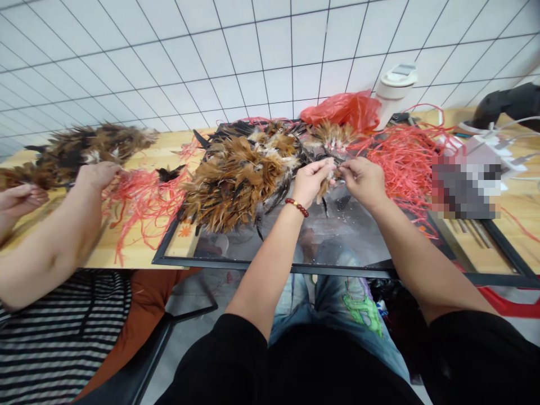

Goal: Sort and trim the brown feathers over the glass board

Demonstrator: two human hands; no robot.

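My left hand, with a beaded bracelet at the wrist, is closed around a small bunch of feathers. Brown tips hang below its fingers. Close by on the right, my right hand pinches at the top of the same bunch; what lies between its fingertips is too small to make out. A big heap of brown and black feathers lies left of my hands on the dark framed panel. Behind them is a smaller tuft of tan feathers.
Red plastic strips are piled on the right, near a red plastic bag and a white bottle. White cables run at far right. On the left, a co-worker's hands work beside more feathers and red strips.
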